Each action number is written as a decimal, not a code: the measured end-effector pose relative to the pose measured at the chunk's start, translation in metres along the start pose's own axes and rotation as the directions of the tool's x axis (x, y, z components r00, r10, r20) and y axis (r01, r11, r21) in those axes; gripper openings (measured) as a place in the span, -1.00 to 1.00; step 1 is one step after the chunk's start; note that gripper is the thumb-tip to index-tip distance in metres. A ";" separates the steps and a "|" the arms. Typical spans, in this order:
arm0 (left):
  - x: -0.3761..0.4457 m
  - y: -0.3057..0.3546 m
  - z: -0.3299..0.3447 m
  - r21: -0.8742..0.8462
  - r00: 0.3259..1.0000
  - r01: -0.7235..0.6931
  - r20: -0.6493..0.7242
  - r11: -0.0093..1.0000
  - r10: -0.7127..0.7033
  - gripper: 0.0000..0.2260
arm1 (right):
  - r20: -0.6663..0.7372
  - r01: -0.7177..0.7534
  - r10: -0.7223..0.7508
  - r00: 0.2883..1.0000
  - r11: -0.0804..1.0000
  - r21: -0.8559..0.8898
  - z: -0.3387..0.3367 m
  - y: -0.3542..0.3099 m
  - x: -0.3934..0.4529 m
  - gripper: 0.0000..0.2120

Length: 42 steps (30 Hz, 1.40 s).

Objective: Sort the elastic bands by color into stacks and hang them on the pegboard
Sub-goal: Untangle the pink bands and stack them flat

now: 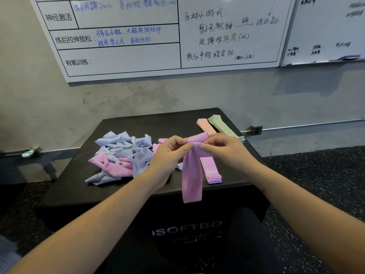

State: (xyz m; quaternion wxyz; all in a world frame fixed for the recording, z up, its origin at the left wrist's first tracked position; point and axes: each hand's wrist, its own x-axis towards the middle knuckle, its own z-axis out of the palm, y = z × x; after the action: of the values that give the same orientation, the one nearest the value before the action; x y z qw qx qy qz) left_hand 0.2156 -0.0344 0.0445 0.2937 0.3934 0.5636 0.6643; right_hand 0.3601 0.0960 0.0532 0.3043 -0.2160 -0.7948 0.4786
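Observation:
Both my hands hold one purple-pink elastic band (192, 175) above the black soft box (122, 190). My left hand (167, 155) and my right hand (223, 149) pinch its top edge, and the band hangs down between them. Under it lies a flat stack of purple-pink bands (212, 172). A jumbled pile of light blue and purple-pink bands (120, 155) covers the left part of the box. At the far right corner lie a light pink stack (205, 125) and a green stack (223, 125) side by side. No pegboard is in view.
A large whiteboard (138, 46) with handwriting hangs on the concrete wall behind the box, a second whiteboard (324, 30) to its right. A low metal bench (29, 155) stands at the left. Speckled black rubber floor (316, 184) surrounds the box.

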 end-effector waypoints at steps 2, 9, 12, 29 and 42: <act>0.000 0.002 -0.006 -0.062 1.000 0.027 -0.013 0.998 -0.028 -0.85 | -0.032 0.029 -0.028 0.999 0.999 0.023 -0.006 0.001 -0.001 -0.92; 0.007 0.011 -0.020 -0.321 0.980 0.114 -0.118 0.940 -0.159 -0.84 | 0.104 -0.014 0.011 0.995 0.999 0.030 -0.022 0.010 -0.010 -0.85; 0.009 0.014 -0.018 -0.377 0.983 0.114 -0.091 0.919 -0.160 -0.81 | 0.140 -0.054 0.050 0.989 0.998 0.024 -0.019 0.006 -0.014 -0.74; 0.002 0.018 0.002 -0.242 0.993 0.110 0.066 0.964 -0.097 -0.84 | -0.120 0.346 -0.361 0.925 0.929 -0.131 0.005 0.001 -0.005 -0.64; 0.000 0.006 0.005 -0.074 0.999 0.010 0.031 0.997 -0.008 -0.71 | 0.024 -0.021 0.015 1.000 0.957 0.288 0.000 -0.022 -0.006 -0.87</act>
State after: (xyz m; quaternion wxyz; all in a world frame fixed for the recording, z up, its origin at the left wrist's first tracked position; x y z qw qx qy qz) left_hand 0.2203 -0.0326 0.0507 0.3196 0.3900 0.5358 0.6773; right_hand 0.3638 0.0823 0.0712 0.3197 -0.1713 -0.7178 0.5943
